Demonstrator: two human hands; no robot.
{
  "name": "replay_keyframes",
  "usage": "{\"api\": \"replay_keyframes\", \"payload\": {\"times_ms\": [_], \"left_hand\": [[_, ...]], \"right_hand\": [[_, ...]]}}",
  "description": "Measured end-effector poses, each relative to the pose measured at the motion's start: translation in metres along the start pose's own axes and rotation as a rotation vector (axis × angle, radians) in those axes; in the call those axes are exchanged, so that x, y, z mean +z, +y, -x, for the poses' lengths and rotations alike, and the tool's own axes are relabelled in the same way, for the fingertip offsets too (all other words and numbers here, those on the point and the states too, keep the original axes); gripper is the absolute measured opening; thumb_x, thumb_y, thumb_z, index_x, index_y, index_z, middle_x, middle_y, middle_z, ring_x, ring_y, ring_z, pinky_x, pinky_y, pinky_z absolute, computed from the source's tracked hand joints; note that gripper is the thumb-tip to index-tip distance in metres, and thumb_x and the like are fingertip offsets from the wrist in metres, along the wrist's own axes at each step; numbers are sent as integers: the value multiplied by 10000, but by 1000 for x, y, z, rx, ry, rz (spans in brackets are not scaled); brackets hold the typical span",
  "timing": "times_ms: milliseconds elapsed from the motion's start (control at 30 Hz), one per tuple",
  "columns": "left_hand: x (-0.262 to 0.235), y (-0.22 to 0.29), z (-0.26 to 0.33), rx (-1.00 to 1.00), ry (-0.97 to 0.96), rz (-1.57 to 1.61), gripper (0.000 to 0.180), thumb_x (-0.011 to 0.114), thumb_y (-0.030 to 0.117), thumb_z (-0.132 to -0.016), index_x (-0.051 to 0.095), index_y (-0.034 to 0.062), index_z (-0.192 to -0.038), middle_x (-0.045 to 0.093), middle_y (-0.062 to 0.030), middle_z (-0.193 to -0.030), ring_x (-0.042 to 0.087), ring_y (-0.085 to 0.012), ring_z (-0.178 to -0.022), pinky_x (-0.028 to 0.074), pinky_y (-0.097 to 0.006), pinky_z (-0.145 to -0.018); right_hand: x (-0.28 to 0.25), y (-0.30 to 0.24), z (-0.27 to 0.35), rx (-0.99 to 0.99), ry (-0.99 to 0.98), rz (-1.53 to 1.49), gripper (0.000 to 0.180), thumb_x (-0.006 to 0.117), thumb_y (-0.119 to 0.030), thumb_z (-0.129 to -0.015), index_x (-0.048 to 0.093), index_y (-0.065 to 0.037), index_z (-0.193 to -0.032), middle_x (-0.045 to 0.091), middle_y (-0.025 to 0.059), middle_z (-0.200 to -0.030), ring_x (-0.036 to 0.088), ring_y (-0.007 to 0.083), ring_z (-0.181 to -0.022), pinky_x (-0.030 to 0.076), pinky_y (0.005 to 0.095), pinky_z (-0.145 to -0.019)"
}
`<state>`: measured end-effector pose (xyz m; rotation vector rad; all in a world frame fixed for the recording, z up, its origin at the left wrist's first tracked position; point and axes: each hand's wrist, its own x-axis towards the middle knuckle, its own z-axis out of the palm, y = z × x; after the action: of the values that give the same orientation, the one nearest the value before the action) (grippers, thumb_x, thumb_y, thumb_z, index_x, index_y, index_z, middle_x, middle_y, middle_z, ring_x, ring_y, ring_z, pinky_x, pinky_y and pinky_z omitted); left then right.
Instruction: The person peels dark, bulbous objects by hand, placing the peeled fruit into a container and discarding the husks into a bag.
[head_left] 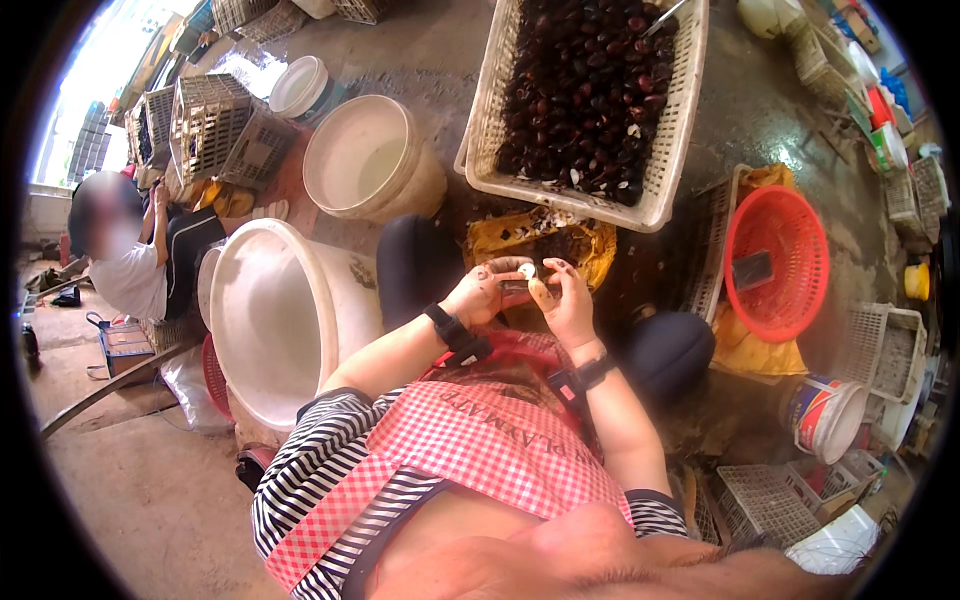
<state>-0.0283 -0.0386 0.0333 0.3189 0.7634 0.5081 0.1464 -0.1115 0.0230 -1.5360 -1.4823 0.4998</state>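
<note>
Peeled piece: small pale roundish thing (527, 270), looks like a half-peeled chestnut or similar, sitting right between both hands, up in front of the person's knees and over the yellow cloth.
Left hand: left hand (487, 293) is curled around the piece, fingers closed on it from the left, grubby with dark stains. Black wristband on that wrist.
Right hand: right hand (565, 300) pressed in from the other side, thumb up against the pale piece. There might be a small blade in there, honestly can't tell, too small and blurry.
Yellow cloth: yellow cloth (540, 240) spread on the floor just beyond the hands, with dark shell scraps on it.
Big crate: white plastic crate (672, 150) past the cloth, loaded with dark brown-red nuts (585, 90).
White tub: large white tub (255, 320) right beside the person's left knee, a second round white bucket (365, 160) further out.
Red basket: red round basket (780, 262) off to the right, something dark and flat inside it, sitting on more yellow stuff.
Small bucket: a small bucket (825, 415) with a coloured label, tipped on its side near the right elbow.
Apron: red checked apron (470, 440) over a black-and-white striped top.
Other person: someone else (140, 255) sits over on the left near stacked wire crates (210, 125).
</note>
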Motion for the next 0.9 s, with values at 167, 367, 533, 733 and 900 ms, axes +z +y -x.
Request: {"api": "replay_keyframes", "payload": {"times_ms": [167,367,533,733,900], "left_hand": [[-3,0,7,25,-2,-236,271,666,137,-923,607,58,-1176,665,-39,-1027,663,-168,-927,562,-318,-820],[-20,-3,8,-51,-124,-252,306,676,157,-932,613,88,-1224,678,-1,-1096,653,-139,-1010,540,-313,-896],[-4,3,19,-122,-50,-303,368,637,184,-949,533,95,-1290,644,1,-1085,655,-154,-975,534,-289,-825],[0,1,29,-70,-113,-341,273,667,181,-929,598,93,-1178,667,-2,-1000,643,-117,-888,539,-254,-774],[-7,-4,20,-10,-22,-490,297,680,203,-920,617,93,-1189,662,2,-1011,626,-102,-884,512,-265,-765]], "right_hand": [[17,69,16,419,112,-156,370,715,-306,-908,610,-42,-1146,639,64,-987,586,179,-779,492,321,-690],[10,11,4,64,-22,-114,443,727,-399,-868,613,-43,-1106,652,66,-1050,598,232,-788,506,337,-731],[9,47,16,450,16,-172,363,699,-394,-912,604,-56,-1007,611,50,-763,562,192,-652,467,329,-623],[8,39,14,462,-37,-101,434,718,-441,-882,617,-54,-1051,599,43,-779,554,159,-671,473,308,-653],[13,12,12,144,-69,-245,472,712,-474,-880,612,-50,-1061,600,61,-811,571,172,-695,471,303,-664]]}}
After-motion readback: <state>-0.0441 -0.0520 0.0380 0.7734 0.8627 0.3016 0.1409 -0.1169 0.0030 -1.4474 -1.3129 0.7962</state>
